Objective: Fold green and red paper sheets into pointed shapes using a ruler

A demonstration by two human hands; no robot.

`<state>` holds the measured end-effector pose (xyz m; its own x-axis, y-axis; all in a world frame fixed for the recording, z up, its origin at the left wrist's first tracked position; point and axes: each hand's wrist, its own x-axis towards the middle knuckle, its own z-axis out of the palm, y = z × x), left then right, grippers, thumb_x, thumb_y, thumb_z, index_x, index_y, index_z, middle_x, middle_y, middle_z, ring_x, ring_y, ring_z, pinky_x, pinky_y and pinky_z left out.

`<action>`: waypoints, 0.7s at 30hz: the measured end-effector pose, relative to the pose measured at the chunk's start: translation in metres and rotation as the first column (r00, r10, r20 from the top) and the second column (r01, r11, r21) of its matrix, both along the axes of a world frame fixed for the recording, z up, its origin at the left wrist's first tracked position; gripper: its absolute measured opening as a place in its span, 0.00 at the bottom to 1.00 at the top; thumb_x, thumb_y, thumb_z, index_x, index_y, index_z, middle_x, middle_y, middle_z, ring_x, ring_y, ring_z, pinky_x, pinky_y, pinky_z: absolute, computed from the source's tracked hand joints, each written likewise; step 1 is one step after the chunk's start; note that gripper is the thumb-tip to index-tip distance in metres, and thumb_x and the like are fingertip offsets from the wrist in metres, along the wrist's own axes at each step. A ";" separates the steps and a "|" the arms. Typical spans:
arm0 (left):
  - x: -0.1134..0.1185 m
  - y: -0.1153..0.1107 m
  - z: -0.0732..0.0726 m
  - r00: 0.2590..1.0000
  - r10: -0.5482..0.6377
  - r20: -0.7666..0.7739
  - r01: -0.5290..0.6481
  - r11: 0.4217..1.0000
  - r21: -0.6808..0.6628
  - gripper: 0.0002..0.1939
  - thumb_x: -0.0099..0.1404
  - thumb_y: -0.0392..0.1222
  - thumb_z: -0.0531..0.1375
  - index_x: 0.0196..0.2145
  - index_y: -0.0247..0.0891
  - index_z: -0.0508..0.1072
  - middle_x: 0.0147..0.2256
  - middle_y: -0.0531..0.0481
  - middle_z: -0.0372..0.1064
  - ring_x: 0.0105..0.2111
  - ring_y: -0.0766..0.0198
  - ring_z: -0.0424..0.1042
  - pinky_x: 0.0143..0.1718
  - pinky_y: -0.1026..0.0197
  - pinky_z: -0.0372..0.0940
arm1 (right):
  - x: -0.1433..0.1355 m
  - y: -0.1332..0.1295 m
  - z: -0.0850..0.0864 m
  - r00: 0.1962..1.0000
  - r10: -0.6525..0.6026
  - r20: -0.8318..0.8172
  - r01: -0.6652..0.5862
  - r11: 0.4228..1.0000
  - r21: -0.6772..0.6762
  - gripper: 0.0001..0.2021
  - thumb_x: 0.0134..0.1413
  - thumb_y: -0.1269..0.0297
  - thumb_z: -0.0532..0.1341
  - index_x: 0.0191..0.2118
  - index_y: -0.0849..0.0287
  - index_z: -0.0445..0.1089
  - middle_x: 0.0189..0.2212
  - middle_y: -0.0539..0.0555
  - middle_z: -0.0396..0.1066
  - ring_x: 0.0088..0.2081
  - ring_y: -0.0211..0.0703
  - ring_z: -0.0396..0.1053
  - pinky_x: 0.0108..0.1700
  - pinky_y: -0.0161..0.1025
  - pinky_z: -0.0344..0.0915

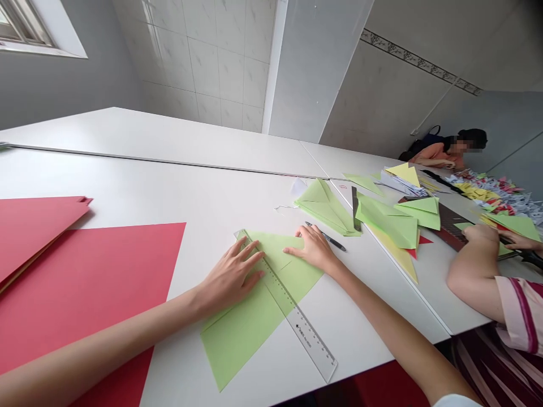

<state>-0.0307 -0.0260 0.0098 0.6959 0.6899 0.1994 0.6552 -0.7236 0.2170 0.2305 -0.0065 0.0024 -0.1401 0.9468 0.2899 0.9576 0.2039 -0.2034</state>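
Observation:
A light green sheet of paper (241, 346) lies at a slant on the white table in front of me, with thin drawn lines on it. Across it runs a clear plastic ruler (303, 329), its near end sticking out past the paper. My left hand (231, 274) rests with spread fingers on the ruler's far part and the paper. At the sheet's right side, my right hand (317, 250) touches the paper, thumb apart from the fingers, gripping nothing visible. Just beyond its fingertips lies a black pen (333, 241).
Large red sheets (106, 282) lie at left. Stacked green paper triangles (324, 206), a dark ruler (355, 209) and more cut paper are at right. A co-worker's arm (477, 265) holds black scissors (530, 257). Another person (445, 152) sits far back beside a colourful paper heap (504, 195).

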 end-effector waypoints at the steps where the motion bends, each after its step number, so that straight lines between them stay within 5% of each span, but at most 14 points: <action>1: 0.000 -0.003 0.002 1.000 -0.013 -0.008 0.012 1.000 -0.008 0.28 0.72 0.59 0.46 0.59 0.39 0.68 0.66 0.40 0.53 0.67 0.37 0.46 0.62 0.33 0.56 | 0.001 0.001 -0.001 1.000 -0.001 -0.008 0.001 1.000 -0.009 0.21 0.48 0.45 0.68 0.36 0.57 0.67 0.35 0.55 0.73 0.42 0.53 0.68 0.42 0.44 0.65; 5: 0.009 -0.030 0.009 0.983 -0.178 -0.045 0.176 0.983 -0.060 0.41 0.61 0.74 0.53 0.64 0.48 0.62 0.69 0.42 0.44 0.68 0.32 0.39 0.63 0.26 0.44 | 0.003 0.004 -0.003 0.999 0.026 -0.031 -0.026 0.999 -0.025 0.14 0.55 0.50 0.65 0.33 0.56 0.67 0.34 0.54 0.72 0.40 0.48 0.69 0.40 0.40 0.63; 8: 0.024 -0.060 0.012 0.917 -0.397 -0.037 0.387 0.909 -0.156 0.43 0.62 0.73 0.53 0.68 0.52 0.52 0.69 0.43 0.42 0.69 0.36 0.38 0.64 0.26 0.41 | 0.003 0.004 -0.003 0.999 0.039 -0.038 -0.040 0.999 -0.020 0.08 0.63 0.60 0.59 0.33 0.57 0.68 0.33 0.51 0.72 0.37 0.42 0.69 0.37 0.37 0.61; 11: 0.035 -0.087 0.009 0.894 -0.449 -0.020 0.439 0.882 -0.174 0.43 0.63 0.71 0.54 0.68 0.47 0.53 0.68 0.39 0.45 0.69 0.36 0.40 0.63 0.25 0.39 | 0.002 0.003 -0.003 0.999 0.035 -0.040 -0.036 0.999 -0.009 0.08 0.65 0.63 0.58 0.35 0.59 0.70 0.33 0.50 0.72 0.35 0.39 0.69 0.37 0.36 0.64; 14: 0.042 -0.108 -0.002 0.877 -0.480 -0.018 0.479 0.876 -0.056 0.40 0.64 0.66 0.56 0.67 0.45 0.54 0.67 0.43 0.51 0.68 0.38 0.45 0.64 0.26 0.44 | 0.003 0.003 -0.003 0.999 0.008 -0.049 -0.008 1.000 0.001 0.10 0.66 0.61 0.58 0.38 0.62 0.70 0.35 0.51 0.72 0.35 0.37 0.70 0.39 0.39 0.68; 16: 0.046 -0.119 -0.013 0.877 -0.479 -0.024 0.479 0.871 0.112 0.30 0.69 0.53 0.57 0.64 0.43 0.60 0.63 0.46 0.60 0.65 0.41 0.53 0.62 0.31 0.54 | 0.003 0.003 -0.004 0.998 -0.020 -0.061 0.020 1.000 0.008 0.10 0.66 0.59 0.58 0.40 0.62 0.71 0.36 0.51 0.72 0.35 0.37 0.71 0.40 0.39 0.70; 21: 0.057 -0.135 -0.025 0.849 -0.529 -0.009 0.473 0.752 0.459 0.12 0.69 0.33 0.55 0.48 0.37 0.73 0.45 0.42 0.75 0.48 0.56 0.73 0.55 0.48 0.67 | 0.008 0.003 -0.001 0.989 -0.113 -0.095 0.116 0.993 0.029 0.11 0.66 0.58 0.58 0.41 0.62 0.71 0.35 0.51 0.72 0.34 0.37 0.71 0.39 0.39 0.71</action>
<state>0.0259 -0.1607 -0.0154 0.8701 0.0724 0.4875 0.1626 -0.9759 -0.1453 0.2382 -0.0035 0.0015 -0.0026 0.9443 0.3292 0.9524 0.1027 -0.2872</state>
